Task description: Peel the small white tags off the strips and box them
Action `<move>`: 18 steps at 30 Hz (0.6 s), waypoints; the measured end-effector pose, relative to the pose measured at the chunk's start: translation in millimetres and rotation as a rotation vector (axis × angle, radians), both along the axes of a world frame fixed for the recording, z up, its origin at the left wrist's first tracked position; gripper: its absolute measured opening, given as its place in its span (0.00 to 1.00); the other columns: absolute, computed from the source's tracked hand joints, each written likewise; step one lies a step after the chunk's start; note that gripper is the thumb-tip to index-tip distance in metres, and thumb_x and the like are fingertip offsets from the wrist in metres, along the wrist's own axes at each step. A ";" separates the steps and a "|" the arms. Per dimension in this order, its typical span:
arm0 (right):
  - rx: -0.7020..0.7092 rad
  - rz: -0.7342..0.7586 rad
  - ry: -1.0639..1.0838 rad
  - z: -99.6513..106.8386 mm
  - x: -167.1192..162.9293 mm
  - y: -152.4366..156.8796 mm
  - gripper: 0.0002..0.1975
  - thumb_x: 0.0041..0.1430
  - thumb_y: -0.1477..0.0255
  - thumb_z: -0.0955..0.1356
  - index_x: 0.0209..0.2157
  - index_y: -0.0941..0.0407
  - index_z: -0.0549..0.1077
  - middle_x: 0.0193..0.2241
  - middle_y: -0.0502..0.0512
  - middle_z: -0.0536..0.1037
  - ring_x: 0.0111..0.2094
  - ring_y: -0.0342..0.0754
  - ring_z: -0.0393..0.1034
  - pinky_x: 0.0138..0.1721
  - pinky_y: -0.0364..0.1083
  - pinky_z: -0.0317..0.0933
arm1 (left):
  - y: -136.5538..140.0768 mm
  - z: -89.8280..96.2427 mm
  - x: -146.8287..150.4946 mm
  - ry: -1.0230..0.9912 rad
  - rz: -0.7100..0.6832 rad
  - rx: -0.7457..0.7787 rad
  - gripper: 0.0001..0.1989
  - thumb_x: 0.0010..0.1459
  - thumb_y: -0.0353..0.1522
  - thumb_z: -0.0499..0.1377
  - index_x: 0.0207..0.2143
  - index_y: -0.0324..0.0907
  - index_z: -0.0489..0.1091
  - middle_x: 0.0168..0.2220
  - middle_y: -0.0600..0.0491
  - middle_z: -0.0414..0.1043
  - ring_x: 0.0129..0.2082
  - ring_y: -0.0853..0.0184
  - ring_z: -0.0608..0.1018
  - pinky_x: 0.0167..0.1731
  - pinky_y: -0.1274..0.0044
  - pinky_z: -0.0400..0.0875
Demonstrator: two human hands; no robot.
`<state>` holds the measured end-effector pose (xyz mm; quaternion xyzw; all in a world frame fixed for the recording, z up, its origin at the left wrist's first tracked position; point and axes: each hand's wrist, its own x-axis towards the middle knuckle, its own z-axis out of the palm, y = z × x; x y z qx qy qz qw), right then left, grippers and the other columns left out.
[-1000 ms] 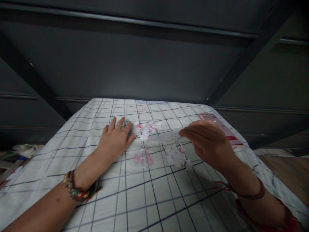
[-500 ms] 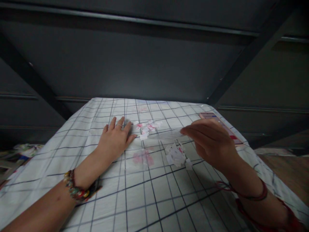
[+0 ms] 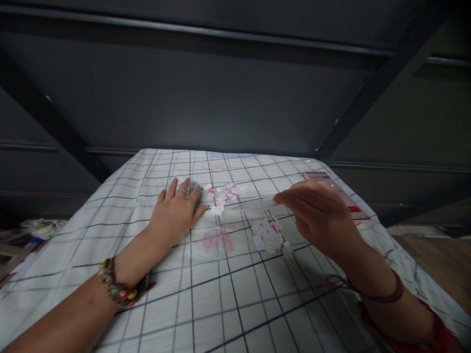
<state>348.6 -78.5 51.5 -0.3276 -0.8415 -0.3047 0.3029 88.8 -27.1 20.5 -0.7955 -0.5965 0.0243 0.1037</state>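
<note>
My left hand (image 3: 174, 206) lies flat on the checked cloth with its fingers spread; its thumb tip is close to a small heap of white and pink paper scraps (image 3: 230, 191). My right hand (image 3: 320, 213) is closed in a pinch on the edge of a thin, see-through plastic sheet (image 3: 253, 203), which stretches left toward those scraps. Whether the sheet is a bag I cannot tell. Below it and left of my right hand is a second heap of mostly white paper scraps (image 3: 268, 236). A faint pink patch (image 3: 219, 240) shows left of that heap.
A phone (image 3: 340, 191) with its screen lit lies at the right edge, beyond my right hand. The white checked cloth (image 3: 165, 314) covers the surface, which ends at a dark panelled wall (image 3: 206, 98). Clutter (image 3: 40, 230) sits low at the far left.
Both hands stay almost where they were. A white scrap near my left thumb has shifted very slightly left and toward me.
</note>
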 end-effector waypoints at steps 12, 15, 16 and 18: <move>-0.085 0.064 0.006 -0.8 -3.6 -3.1 0.16 0.56 0.88 0.59 0.34 0.57 0.73 0.28 0.51 0.79 0.32 0.46 0.71 0.34 0.47 0.66 | 1.3 -0.6 0.3 -0.009 -0.001 -0.006 0.26 0.66 0.41 0.52 0.63 0.39 0.60 0.65 0.39 0.54 0.65 0.43 0.55 0.57 0.57 0.60; -0.078 0.076 0.016 0.1 -2.0 -2.9 0.16 0.55 0.88 0.60 0.34 0.58 0.73 0.27 0.52 0.79 0.31 0.46 0.71 0.32 0.47 0.65 | 0.4 0.5 0.3 -0.005 0.001 -0.011 0.26 0.66 0.41 0.51 0.63 0.39 0.60 0.66 0.39 0.54 0.65 0.43 0.55 0.57 0.57 0.60; -0.059 0.068 0.028 0.6 -1.7 -2.9 0.16 0.56 0.88 0.60 0.34 0.57 0.73 0.27 0.52 0.79 0.31 0.46 0.70 0.32 0.47 0.65 | 0.1 0.9 0.3 -0.004 0.001 -0.012 0.26 0.66 0.41 0.51 0.63 0.39 0.60 0.66 0.39 0.54 0.65 0.43 0.55 0.57 0.57 0.60; -0.020 0.045 0.044 0.6 -2.7 -2.5 0.15 0.56 0.88 0.60 0.35 0.57 0.73 0.28 0.52 0.79 0.31 0.46 0.70 0.34 0.47 0.65 | 0.0 1.3 0.6 0.002 0.005 -0.016 0.26 0.66 0.41 0.51 0.63 0.39 0.60 0.66 0.39 0.54 0.65 0.44 0.55 0.57 0.57 0.60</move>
